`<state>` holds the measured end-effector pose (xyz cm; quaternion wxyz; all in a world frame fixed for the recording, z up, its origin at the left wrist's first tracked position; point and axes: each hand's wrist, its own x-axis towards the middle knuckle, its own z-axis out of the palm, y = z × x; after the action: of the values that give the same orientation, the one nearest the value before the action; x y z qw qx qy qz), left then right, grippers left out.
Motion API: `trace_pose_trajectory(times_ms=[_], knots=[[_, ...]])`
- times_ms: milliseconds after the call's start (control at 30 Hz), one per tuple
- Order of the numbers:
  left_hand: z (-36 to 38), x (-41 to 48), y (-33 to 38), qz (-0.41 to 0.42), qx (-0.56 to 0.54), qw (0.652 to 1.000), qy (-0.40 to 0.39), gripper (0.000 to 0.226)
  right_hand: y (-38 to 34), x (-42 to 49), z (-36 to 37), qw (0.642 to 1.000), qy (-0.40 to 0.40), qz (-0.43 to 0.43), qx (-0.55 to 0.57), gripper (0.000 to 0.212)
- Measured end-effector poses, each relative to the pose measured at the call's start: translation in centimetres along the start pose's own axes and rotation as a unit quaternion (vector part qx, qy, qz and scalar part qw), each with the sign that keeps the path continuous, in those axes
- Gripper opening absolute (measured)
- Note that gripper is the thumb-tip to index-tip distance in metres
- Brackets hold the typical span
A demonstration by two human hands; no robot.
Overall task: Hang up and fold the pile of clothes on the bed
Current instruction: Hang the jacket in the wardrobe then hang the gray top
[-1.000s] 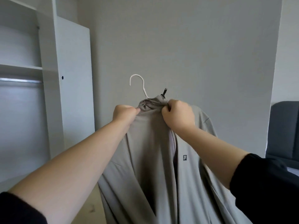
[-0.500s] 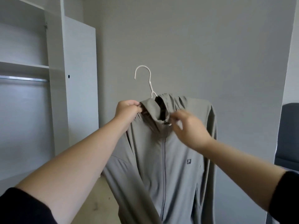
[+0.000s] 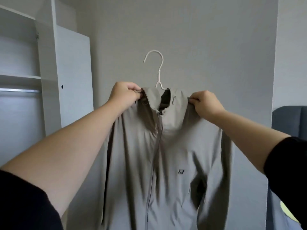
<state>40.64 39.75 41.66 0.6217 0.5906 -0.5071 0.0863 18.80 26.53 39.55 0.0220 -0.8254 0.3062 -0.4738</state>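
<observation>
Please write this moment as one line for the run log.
left hand: grips jacket shoulder; right hand: grips other shoulder; hanger: inside jacket, hook free; closet rail: hanger not yet on it

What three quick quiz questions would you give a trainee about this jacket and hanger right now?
1. True or false: the grey jacket is zipped up nearly to the collar.
2. Multiple choice: the left hand has its grip on A) a sleeve cuff, B) the shoulder beside the collar, C) the zip pull.
3. Short answer: is the white hanger hooked on the wardrobe rail yet?
Key: 1 true; 2 B; 3 no, its hook is free in the air, away from the rail.
</observation>
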Motion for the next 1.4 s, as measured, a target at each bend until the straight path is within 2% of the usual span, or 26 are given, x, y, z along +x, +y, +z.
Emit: trace_pose_trajectory(times_ms=[100,200,267,333,400,467,500,567,633,700,767,800,833,867,933,1033,1133,1200,1300,1333,1400], knots=[[-0.1,-1.0,-1.6,-0.014,0.017,1.000,0.005,0.014,1.0,-1.3,0.7,0.995,-0.078,0.042,-0.054,0.027],[-0.3,-1.5,-3.0,-0.025,0.045,0.999,-0.010,0.011,0.5,-1.8,0.8,0.967,-0.221,0.071,-0.105,0.036],[0.1,-1.8,-3.6,-0.023,0.057,0.998,-0.033,0.015,-0.4,-2.0,1.0,0.967,-0.244,0.064,-0.040,0.035],[0.7,-2.1,-3.8,-0.016,0.043,0.998,-0.052,0.019,-1.0,-2.3,1.8,0.976,-0.198,0.057,0.072,0.032],[0.9,-2.4,-4.0,0.000,0.048,0.997,-0.067,0.019,-1.1,-2.7,2.8,0.984,-0.126,0.061,0.112,0.032],[0.1,-2.7,-4.8,0.043,0.128,0.987,-0.090,0.009,-0.4,-3.1,3.7,0.987,-0.060,0.085,0.125,0.033],[-0.6,-3.0,-5.4,0.065,0.205,0.970,-0.109,0.011,0.1,-3.2,4.0,0.987,-0.032,0.099,0.123,0.039],[-2.4,-3.7,-6.5,0.071,0.382,0.908,-0.157,0.009,1.0,-3.7,4.3,0.987,0.010,0.115,0.108,0.048],[-4.0,-4.3,-7.1,0.012,0.478,0.864,-0.154,0.015,1.5,-4.1,4.5,0.988,0.041,0.116,0.093,0.047],[-4.4,-4.6,-6.9,-0.012,0.469,0.877,-0.099,0.018,1.5,-4.5,4.7,0.989,0.052,0.108,0.082,0.044],[-3.3,-4.7,-6.2,0.026,0.350,0.935,-0.058,0.019,1.1,-4.7,4.8,0.991,0.050,0.092,0.079,0.038],[-2.5,-4.8,-5.5,0.031,0.259,0.962,-0.079,0.015,0.7,-4.8,4.9,0.993,0.052,0.079,0.076,0.036],[-1.6,-5.0,-4.8,0.025,0.193,0.973,-0.126,0.013,0.4,-5.0,5.0,0.993,0.053,0.067,0.075,0.035],[-0.7,-5.2,-4.2,0.026,0.175,0.967,-0.183,0.013,0.1,-5.2,5.1,0.994,0.055,0.053,0.076,0.034],[0.4,-5.3,-3.8,0.050,0.257,0.934,-0.243,0.009,-0.1,-5.6,5.2,0.994,0.056,0.029,0.089,0.036],[0.6,-5.1,-4.6,0.075,0.325,0.924,-0.184,0.035,0.9,-6.2,4.5,0.990,0.048,0.031,0.127,0.045],[0.6,-5.2,-5.2,0.068,0.317,0.940,-0.109,0.034,3.5,-6.4,3.7,0.987,-0.037,0.132,0.080,0.043],[1.0,-5.6,-5.3,0.070,0.315,0.941,-0.101,0.033,4.2,-6.7,3.2,0.977,-0.097,0.184,0.037,0.046],[2.1,-6.4,-5.2,0.077,0.311,0.942,-0.103,0.037,3.3,-5.8,2.8,0.982,-0.014,0.187,0.033,0.042],[2.5,-6.6,-5.1,0.082,0.309,0.942,-0.101,0.039,2.5,-5.5,2.6,0.980,-0.011,0.196,0.018,0.045],[3.0,-6.9,-4.9,0.086,0.303,0.944,-0.098,0.041,1.3,-5.0,2.6,0.968,-0.100,0.229,-0.034,0.051]])
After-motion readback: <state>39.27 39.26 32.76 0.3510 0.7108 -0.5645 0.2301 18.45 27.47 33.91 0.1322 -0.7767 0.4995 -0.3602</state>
